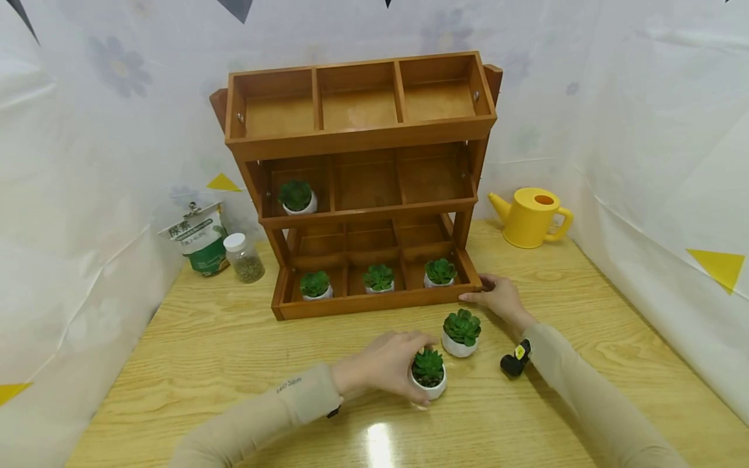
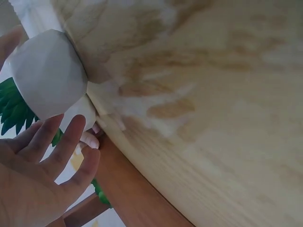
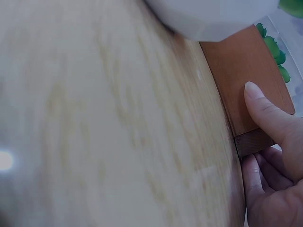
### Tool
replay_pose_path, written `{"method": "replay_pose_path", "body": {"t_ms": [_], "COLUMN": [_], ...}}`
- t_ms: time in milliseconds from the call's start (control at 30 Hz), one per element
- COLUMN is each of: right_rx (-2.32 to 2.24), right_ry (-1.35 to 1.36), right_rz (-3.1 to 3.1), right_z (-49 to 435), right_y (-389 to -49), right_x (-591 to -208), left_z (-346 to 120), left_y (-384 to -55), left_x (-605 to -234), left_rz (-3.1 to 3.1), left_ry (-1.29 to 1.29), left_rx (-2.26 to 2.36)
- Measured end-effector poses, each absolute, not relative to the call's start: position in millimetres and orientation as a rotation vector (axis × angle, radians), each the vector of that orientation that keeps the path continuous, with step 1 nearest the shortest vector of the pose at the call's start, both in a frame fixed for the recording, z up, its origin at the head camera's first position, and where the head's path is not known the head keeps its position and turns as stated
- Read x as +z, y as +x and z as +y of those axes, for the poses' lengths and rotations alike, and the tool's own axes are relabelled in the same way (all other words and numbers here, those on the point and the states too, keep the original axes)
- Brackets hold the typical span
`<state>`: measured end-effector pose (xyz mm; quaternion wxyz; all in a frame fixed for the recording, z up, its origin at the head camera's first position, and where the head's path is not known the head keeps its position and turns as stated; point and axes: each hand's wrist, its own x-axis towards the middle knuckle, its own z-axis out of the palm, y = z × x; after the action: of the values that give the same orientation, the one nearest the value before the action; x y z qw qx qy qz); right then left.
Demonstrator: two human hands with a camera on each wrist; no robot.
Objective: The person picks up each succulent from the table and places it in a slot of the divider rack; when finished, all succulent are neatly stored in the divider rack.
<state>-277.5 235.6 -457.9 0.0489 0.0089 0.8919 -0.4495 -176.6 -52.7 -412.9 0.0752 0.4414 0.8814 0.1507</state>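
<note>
My left hand (image 1: 386, 363) curls thumb and fingers around a small potted succulent (image 1: 429, 374) in a white faceted pot, upright at table level. In the left wrist view, the thumb and a finger meet the pot (image 2: 49, 73) while other fingers spread. A second potted succulent (image 1: 461, 335) stands just behind it. My right hand (image 1: 502, 300) grips the lower right front corner of a three-tier wooden plant shelf (image 1: 374, 303), thumb on the front board and fingers around the end, as the right wrist view shows. Three potted succulents sit in the bottom tier, one per compartment; another (image 1: 298, 198) is in the middle tier's left compartment.
A yellow watering can (image 1: 526, 221) stands right of the shelf. To the left are a clear jar (image 1: 248, 265) with a white lid and a clipped green-and-white bag (image 1: 205, 244). White patterned sheeting (image 1: 655, 130) surrounds the wooden table (image 1: 216, 364).
</note>
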Motion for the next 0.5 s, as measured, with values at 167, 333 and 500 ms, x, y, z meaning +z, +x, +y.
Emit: {"method": "replay_pose_path", "body": {"t_ms": [167, 333, 500], "right_rx": [-1.381, -1.378, -1.375], "right_ry": [0.028, 0.007, -0.001], "right_rz": [2.704, 2.727, 2.74], "right_z": [235.7, 236.1, 236.2], "right_y": [-276.9, -276.8, -277.3], "right_x": [-457.3, -457.7, -458.4], "left_z": [-51.1, -51.1, -51.0], "left_y": [-177.0, -177.9, -178.4], "left_x": [-417.9, -420.2, -420.2], "left_rz": [2.631, 2.612, 2.588], "left_ry": [1.345, 1.355, 1.349], "left_rx": [0.445, 0.484, 0.537]}}
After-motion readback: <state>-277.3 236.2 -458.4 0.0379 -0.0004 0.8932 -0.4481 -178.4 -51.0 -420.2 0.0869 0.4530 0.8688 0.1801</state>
